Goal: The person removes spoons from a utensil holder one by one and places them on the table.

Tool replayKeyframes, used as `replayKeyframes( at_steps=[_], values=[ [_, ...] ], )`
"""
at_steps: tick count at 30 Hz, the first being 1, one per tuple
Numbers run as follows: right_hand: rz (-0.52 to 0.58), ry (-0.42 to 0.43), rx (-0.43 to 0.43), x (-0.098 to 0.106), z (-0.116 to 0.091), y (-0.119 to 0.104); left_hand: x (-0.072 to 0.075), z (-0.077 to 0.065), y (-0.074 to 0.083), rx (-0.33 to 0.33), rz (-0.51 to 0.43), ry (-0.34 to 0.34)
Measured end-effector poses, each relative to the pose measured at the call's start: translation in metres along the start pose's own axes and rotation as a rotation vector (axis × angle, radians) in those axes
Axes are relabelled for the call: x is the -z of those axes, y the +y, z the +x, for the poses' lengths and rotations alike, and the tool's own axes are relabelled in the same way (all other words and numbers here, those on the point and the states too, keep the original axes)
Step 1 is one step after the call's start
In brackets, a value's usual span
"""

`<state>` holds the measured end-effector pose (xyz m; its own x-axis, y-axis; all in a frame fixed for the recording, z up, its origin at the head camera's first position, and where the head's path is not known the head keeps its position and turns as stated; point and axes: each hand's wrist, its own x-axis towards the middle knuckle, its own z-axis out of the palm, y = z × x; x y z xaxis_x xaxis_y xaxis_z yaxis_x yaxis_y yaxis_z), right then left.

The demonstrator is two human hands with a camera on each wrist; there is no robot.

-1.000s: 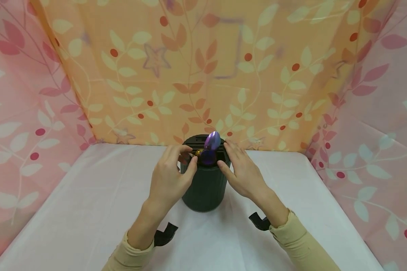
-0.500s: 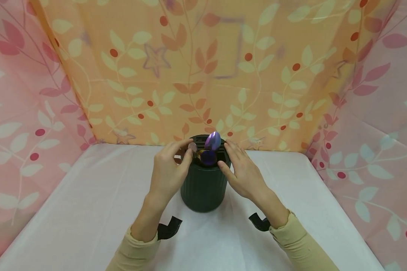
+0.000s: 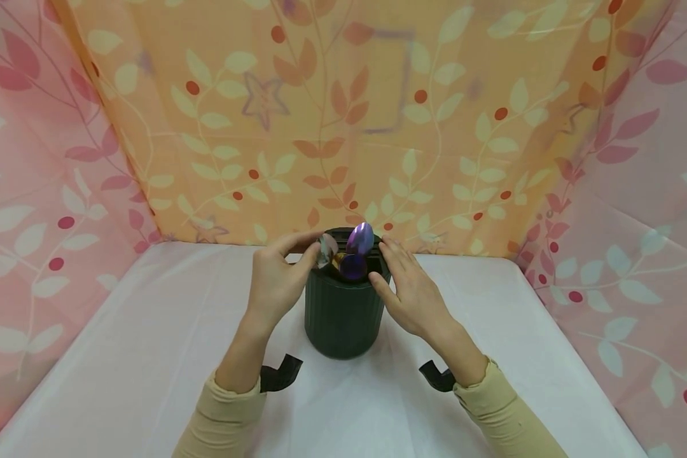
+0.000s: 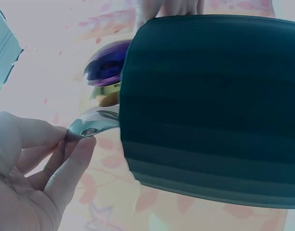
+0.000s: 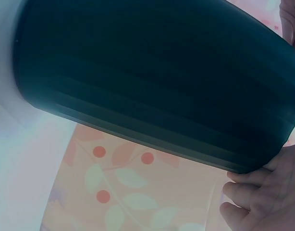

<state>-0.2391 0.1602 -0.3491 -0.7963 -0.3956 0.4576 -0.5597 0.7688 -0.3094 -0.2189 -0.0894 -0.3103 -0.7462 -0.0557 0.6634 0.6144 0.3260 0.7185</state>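
Observation:
A dark green ribbed utensil holder (image 3: 342, 321) stands upright on the white tabletop. My left hand (image 3: 277, 273) pinches a silver spoon (image 4: 97, 122) by the tip of its bowl, between thumb and fingers. The spoon's lower part is hidden inside the holder. One purple spoon (image 3: 360, 238) rises at the back of the opening, and another purple spoon (image 3: 352, 267) sits in front of it. Between silver and purple shows a gold spoon (image 3: 337, 260). My right hand (image 3: 412, 292) rests on the holder's right side at the rim, its fingers extended.
White cloth (image 3: 177, 350) covers the table around the holder. An orange leaf-patterned curtain (image 3: 332, 114) hangs behind, with pink curtains (image 3: 28, 191) at both sides. A black curved piece (image 3: 282, 374) sticks out at each wrist.
My left hand has shifted slightly left and back at the rim, and the silver spoon between its fingers now shows more plainly. The right hand and the holder stay in place.

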Motion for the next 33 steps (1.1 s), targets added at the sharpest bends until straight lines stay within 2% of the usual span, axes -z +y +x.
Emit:
replayKeyframes(
  at_steps=[4, 11, 17, 24, 33],
  values=[
    [0.002, 0.007, 0.005, 0.0, 0.0, 0.001, 0.005, 0.004, 0.004, -0.001, -0.008, 0.014],
    [0.007, 0.007, 0.002, 0.0, 0.0, 0.001, 0.014, 0.015, 0.015, 0.014, -0.106, 0.028],
    [0.011, 0.002, -0.002, 0.001, 0.0, -0.001, 0.026, 0.027, 0.026, 0.003, -0.203, 0.096],
    [0.01, -0.001, -0.001, 0.0, 0.0, -0.001, 0.046, 0.038, 0.033, 0.028, -0.299, 0.143],
    [0.01, -0.004, -0.005, 0.0, 0.001, -0.001, 0.077, 0.052, 0.042, 0.017, -0.489, 0.237]
  ],
)
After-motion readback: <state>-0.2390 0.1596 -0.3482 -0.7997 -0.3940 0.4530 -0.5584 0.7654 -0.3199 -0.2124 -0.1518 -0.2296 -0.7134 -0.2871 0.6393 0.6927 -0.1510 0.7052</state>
